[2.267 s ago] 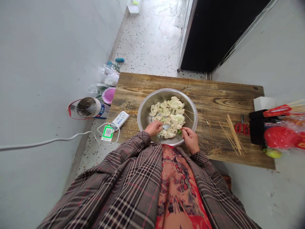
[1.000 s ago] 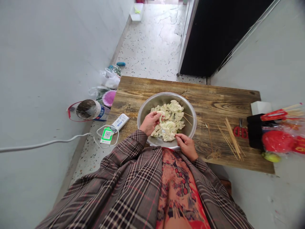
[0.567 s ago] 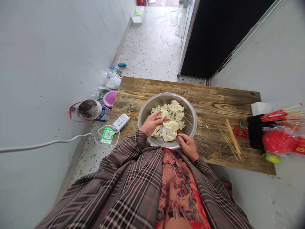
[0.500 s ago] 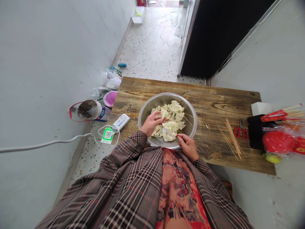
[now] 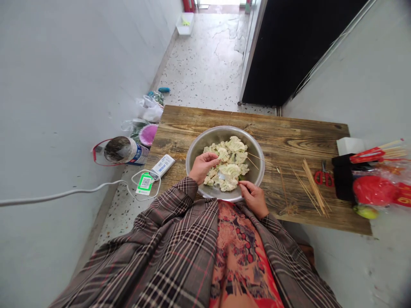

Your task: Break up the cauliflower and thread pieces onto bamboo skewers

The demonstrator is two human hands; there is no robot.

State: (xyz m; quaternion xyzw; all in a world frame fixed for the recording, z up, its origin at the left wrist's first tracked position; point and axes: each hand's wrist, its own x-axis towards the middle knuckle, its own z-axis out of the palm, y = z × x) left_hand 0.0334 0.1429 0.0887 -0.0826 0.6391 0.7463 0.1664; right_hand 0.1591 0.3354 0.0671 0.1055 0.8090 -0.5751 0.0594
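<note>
A steel bowl (image 5: 190, 153) holds pale cauliflower florets (image 5: 236, 145), heaped in its middle. My left hand (image 5: 205, 166) reaches over the bowl's left side, thumb and fingers pinched at the edge of a floret (image 5: 222, 154). At the near right rim, my right hand (image 5: 253, 197) has thumb and forefinger pressed together beside the lowest florets (image 5: 228, 185). Whatever sits in that pinch is too small to make out. Thin wooden skewers (image 5: 253, 163) stick out from the cauliflower toward the bowl's right wall.
Loose bamboo skewers (image 5: 314, 186) lie on the wooden table (image 5: 289, 141), right of the bowl. Beyond them are red-handled scissors (image 5: 324, 177) and a black holder (image 5: 343, 182). A white power bank (image 5: 162, 165) with a cable rests at the left edge. A bucket (image 5: 123, 150) stands left.
The fingers of my left hand have drawn closer together at the floret and shifted slightly left. My right hand stays at the near right rim.
</note>
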